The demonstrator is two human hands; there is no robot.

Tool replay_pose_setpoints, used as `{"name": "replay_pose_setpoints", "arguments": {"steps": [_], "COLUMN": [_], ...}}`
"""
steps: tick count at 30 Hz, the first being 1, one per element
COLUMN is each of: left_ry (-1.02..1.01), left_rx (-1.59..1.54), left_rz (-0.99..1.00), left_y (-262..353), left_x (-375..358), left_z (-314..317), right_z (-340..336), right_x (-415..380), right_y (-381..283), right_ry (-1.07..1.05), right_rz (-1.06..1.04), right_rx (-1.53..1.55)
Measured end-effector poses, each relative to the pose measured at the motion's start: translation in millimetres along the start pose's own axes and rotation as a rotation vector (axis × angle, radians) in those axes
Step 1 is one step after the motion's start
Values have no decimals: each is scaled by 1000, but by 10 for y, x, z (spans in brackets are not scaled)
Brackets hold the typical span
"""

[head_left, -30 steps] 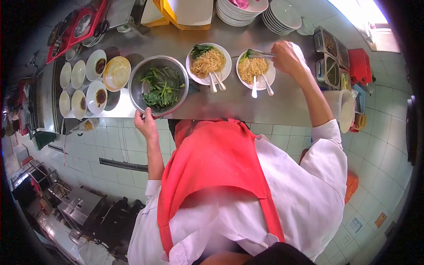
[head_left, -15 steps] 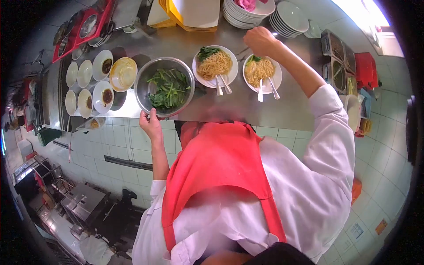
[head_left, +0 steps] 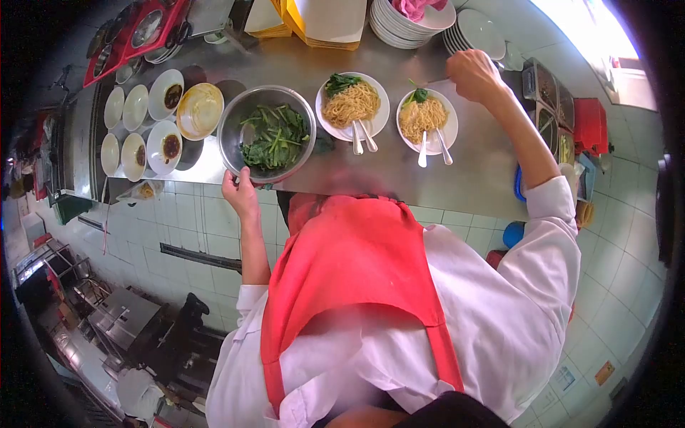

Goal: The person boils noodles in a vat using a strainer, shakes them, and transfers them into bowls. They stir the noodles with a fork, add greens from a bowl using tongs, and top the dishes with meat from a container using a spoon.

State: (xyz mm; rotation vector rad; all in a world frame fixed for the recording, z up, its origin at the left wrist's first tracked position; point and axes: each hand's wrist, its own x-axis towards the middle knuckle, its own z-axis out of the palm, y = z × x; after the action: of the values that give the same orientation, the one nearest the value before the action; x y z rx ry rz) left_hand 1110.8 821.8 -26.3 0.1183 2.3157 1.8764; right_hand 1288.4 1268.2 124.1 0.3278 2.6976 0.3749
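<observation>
My left hand [head_left: 241, 192] grips the near rim of a metal mixing bowl [head_left: 305, 153] at the counter's front edge. Cut leafy greens [head_left: 275, 139] lie inside the bowl. To its right, a plate of noodles [head_left: 351, 104] has greens on top and two cutlery handles over its front rim. My right hand [head_left: 472, 74] is closed around a thin utensil [head_left: 432, 81], its exact kind unclear, pointing left over a second noodle plate [head_left: 451, 135]. Some greens [head_left: 419, 94] sit at that plate's back edge, by the utensil's tip.
Several white bowls [head_left: 135, 108], some with dark sauce, stand at the left beside a stained yellowish bowl [head_left: 200, 112]. Along the back are yellow-edged boxes [head_left: 328, 21], stacked plates [head_left: 403, 32] and a red tray [head_left: 146, 32]. Metal food containers [head_left: 546, 93] line the right end.
My right hand has moved right and toward me, away from above the back of the second noodle plate. The greens there now stand up at its back edge. My left hand stays on the bowl.
</observation>
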Motion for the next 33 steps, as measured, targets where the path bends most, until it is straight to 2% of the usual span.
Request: {"name": "replay_pose_setpoints", "arguments": {"steps": [5,7,9,11,14,17,18,21,23,25,27,31,33], "left_ry": [1,4,-3,2,-3,-1,5,1,10,3,-1,-29,-39], "left_rx": [-63,-45,-12,-44,-82,-16,-19,-5,-19,-45,-77,-99,-134], "left_rz": [-4,-5,-19,3,-36,-3,-1,28,31,-9,-38,-76,-92], "left_y": [67,44,9,-9,131,140,138,44,-126,-17,32,-29,-29], "left_x": [0,2,-53,-61,-111,-89,-88,-77,-51,-99,-92,-37,-48], "left_z": [47,45,-5,11,46,43,35,28,-3,16,24,-13,17], "right_z": [387,235,195,47,-60,160,116,265,439,547,563,789,796], "right_x": [-62,-132,-239,-331,-326,-189,-169,-171,-220,-358,-458,-601,-701], "right_y": [-85,-26,54,95,48,-90,-187,-352,-283,-205,-110,-222,-231], "right_ry": [-20,-68,-49,-9,-84,-82,-132,-100,-70,-48,-216,-107,-139], "right_rz": [-15,-24,106,128,264,307,363,457,482,510,594,715,727], "right_rx": [-29,-21,17,47,202,350,359,358,413,477,730,964,884]}}
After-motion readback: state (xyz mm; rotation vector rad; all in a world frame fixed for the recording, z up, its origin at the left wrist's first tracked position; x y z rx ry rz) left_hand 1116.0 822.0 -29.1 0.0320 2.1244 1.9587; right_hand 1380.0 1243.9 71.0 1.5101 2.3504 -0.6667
